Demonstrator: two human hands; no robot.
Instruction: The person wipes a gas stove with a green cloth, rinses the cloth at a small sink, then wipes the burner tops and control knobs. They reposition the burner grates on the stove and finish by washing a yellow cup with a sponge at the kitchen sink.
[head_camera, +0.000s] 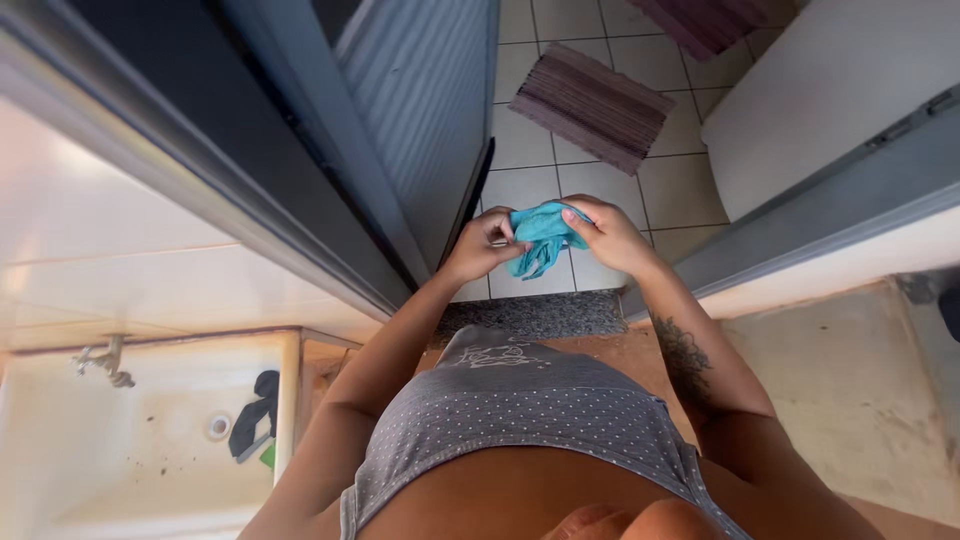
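1. Nearest the camera: the person's torso in a grey dotted top (530, 420) fills the bottom middle of the view. It hides the floor right below, and the lower frame edge cuts it off.
2. Both forearms reach forward and upward in the view from the torso, converging at the middle. The right forearm carries a dark tattoo (685, 360); its design is too blurred to read.
3. Left hand (485, 243): fingers curled narrow, fingertips pinching the left edge of a small turquoise cloth (540, 238). The thumb is hidden behind the fingers.
4. Right hand (610, 235): knuckles up, fingers bent tight over the cloth's right top edge. The palm side is not visible.
5. The cloth is held in the air between the two hands, bunched, with a loose end hanging down. What kind of cloth it is cannot be told.
6. Lower left: a pale wash sink (150, 470) with a tap (105, 360) on its back wall, a round drain (218, 427), and a dark item (255, 415) against its right wall, too small to identify.
7. Beyond the hands: a dark granite threshold (540, 315), then white floor tiles (520, 140).
8. Farthest: a striped purplish mat (590, 105) on the tiles; a second mat (710, 20) is cut off by the top edge.
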